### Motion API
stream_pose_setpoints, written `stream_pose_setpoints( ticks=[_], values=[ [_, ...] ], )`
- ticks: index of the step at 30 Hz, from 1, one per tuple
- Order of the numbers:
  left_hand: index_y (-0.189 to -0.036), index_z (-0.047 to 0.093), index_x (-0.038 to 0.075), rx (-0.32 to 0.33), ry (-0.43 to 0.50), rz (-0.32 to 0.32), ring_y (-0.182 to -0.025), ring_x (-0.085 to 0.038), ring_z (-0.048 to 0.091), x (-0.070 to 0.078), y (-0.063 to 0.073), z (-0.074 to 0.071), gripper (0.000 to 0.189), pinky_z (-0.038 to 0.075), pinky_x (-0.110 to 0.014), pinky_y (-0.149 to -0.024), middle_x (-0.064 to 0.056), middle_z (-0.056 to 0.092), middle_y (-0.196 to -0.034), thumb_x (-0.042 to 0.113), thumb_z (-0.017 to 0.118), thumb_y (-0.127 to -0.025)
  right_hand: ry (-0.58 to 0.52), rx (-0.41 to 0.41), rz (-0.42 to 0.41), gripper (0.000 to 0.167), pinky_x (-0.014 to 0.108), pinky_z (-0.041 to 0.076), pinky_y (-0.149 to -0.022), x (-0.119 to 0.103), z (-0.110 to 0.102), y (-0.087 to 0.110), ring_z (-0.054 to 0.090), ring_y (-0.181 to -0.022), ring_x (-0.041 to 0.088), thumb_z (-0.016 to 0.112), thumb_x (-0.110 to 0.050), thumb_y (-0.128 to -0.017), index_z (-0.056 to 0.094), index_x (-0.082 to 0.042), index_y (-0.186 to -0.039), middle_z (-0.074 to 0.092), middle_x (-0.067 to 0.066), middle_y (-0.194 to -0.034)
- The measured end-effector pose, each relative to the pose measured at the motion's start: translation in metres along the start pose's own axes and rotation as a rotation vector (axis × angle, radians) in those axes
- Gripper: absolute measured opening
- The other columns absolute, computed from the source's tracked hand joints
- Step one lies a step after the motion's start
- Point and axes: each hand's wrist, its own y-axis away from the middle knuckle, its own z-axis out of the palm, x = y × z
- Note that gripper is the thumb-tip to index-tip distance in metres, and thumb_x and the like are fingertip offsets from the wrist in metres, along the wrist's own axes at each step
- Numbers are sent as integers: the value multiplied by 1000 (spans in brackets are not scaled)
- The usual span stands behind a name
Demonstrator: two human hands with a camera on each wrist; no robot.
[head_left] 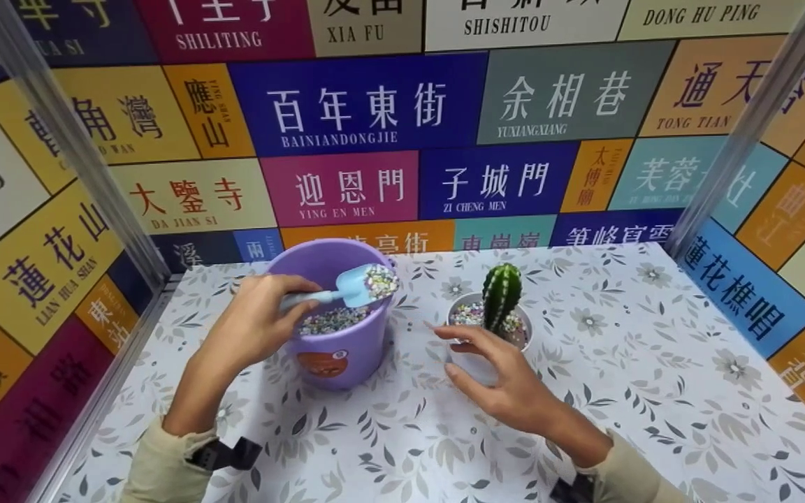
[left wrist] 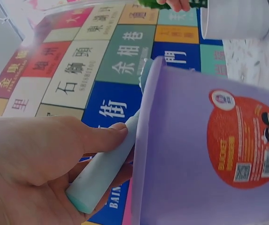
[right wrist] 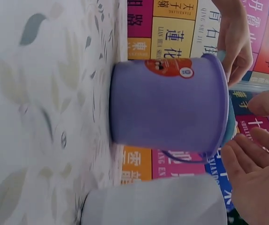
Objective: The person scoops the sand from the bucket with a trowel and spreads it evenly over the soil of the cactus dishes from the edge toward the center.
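Observation:
My left hand [head_left: 252,318] grips the pale blue handle of a small shovel [head_left: 353,285] over the mouth of a purple bucket [head_left: 350,349]. Multicoloured pebbles [head_left: 381,281] fill the shovel's scoop, which is level with the bucket's right rim. More small pebbles [head_left: 336,321] lie inside the bucket. My right hand [head_left: 497,381], fingers loosely bent and holding nothing, hovers at the near side of a white pot [head_left: 530,328]. In that pot a green cactus [head_left: 502,297] stands upright among coloured pebbles. The left wrist view shows the handle [left wrist: 106,171] between thumb and fingers.
A white tablecloth [head_left: 626,391] with grey leaves and flowers covers the table. Panels with coloured place-name signs [head_left: 357,105] rise behind and at both sides, with clear corner posts [head_left: 738,133]. An orange-red label [left wrist: 247,140] is on the bucket.

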Motion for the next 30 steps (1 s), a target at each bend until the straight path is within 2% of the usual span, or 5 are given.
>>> stream_pose_setpoints(
  ticks=[7,10,22,26,30],
  values=[
    [-118,83,10,-19,2,47,-84,-16,68,14,-1,7,20,54,-35,-78,-6,84,-112,11,79,-98,75,63,-117,49,29,60,-101,8,-28,17,72,-121,25,71,10,-96,66,-5,-142,73,15,-135],
    [-117,83,10,-18,12,67,-90,-19,71,20,-2,11,20,55,-38,-81,-5,84,-111,10,80,-98,73,115,-127,46,27,60,-97,15,-39,23,74,-111,26,69,15,-95,69,-3,-137,75,19,-127],
    [-114,84,11,-36,41,104,-99,-24,74,42,-9,30,18,60,-46,-92,-5,84,-107,14,82,-96,80,387,-39,32,20,57,-90,39,-66,28,75,-100,15,60,19,-97,79,-1,-113,78,19,-103],
    [-114,84,9,-38,23,126,-101,-27,75,47,-9,34,19,60,-46,-94,-6,84,-107,13,82,-96,110,413,49,29,19,56,-93,48,-71,25,74,-106,11,61,11,-101,79,-7,-116,79,17,-110],
    [-113,83,8,-30,6,154,-101,-27,75,51,-10,39,18,60,-46,-94,-7,83,-106,13,83,-95,150,366,119,34,21,53,-99,57,-72,25,68,-124,12,67,3,-102,75,-12,-131,75,11,-128]
  ],
)
